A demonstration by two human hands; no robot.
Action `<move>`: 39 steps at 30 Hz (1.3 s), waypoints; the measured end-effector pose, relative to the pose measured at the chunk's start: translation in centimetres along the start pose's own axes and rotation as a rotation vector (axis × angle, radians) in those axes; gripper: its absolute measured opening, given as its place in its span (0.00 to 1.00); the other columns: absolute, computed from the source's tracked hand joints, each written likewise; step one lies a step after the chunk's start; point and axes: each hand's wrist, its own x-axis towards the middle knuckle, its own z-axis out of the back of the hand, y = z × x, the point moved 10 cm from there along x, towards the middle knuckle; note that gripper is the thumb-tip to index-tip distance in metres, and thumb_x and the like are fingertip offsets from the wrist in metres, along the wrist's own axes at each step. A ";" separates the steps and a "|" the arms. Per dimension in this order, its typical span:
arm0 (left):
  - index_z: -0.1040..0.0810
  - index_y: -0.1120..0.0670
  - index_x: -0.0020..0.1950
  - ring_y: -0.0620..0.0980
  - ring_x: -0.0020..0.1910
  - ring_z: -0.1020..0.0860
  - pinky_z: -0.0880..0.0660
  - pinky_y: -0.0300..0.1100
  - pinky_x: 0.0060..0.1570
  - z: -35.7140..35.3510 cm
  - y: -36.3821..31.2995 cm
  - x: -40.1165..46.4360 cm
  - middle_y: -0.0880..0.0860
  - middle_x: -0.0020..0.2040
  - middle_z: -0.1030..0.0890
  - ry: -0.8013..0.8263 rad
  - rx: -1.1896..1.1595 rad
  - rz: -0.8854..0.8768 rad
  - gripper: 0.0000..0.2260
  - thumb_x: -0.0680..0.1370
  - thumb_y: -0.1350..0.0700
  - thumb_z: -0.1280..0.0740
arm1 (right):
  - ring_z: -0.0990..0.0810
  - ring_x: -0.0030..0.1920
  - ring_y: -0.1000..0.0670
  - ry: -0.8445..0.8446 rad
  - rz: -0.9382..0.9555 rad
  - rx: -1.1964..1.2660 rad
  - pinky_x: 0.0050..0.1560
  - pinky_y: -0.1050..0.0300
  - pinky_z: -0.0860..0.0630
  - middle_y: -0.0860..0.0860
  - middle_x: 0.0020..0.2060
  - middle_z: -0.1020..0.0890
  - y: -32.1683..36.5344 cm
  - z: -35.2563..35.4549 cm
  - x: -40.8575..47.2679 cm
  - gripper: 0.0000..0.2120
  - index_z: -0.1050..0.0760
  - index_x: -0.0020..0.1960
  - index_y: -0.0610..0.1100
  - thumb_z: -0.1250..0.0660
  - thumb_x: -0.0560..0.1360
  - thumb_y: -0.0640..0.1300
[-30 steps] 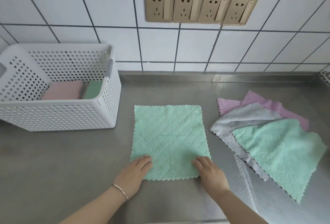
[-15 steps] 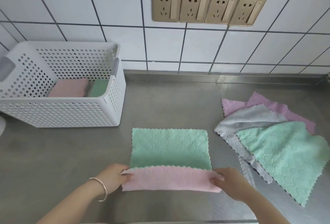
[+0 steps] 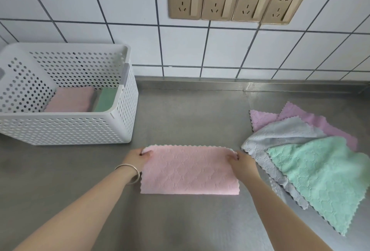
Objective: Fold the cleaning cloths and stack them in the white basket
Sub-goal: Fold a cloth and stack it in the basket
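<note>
A cleaning cloth (image 3: 188,170) lies folded in half on the steel counter, pink side up, its scalloped edges meeting at the far side. My left hand (image 3: 138,157) pinches its far left corner. My right hand (image 3: 241,162) pinches its far right corner. The white perforated basket (image 3: 66,128) stands at the left and holds a folded pink cloth (image 3: 72,101) beside a folded green cloth (image 3: 105,99). At the right lies a loose pile: a green cloth (image 3: 322,178) on top, a grey cloth (image 3: 280,136) under it, a purple cloth (image 3: 300,116) at the back.
The steel counter (image 3: 190,110) runs back to a tiled wall with a row of gold sockets (image 3: 238,2). A bare strip of counter separates the basket from the cloth in hand.
The green cloth lay flat and open under both hands. Both hands lifted its near edge and carried it over to the far edge, so the pink underside now faces up.
</note>
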 end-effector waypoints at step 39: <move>0.36 0.48 0.72 0.50 0.73 0.40 0.42 0.45 0.71 -11.7 -5.3 -4.7 0.48 0.73 0.37 0.157 0.477 -0.487 0.24 0.78 0.40 0.48 | 0.22 0.43 0.44 -0.301 0.110 0.064 0.40 0.54 0.28 0.49 0.44 0.21 2.2 -1.7 -7.3 0.11 0.27 0.53 0.42 0.37 0.71 0.38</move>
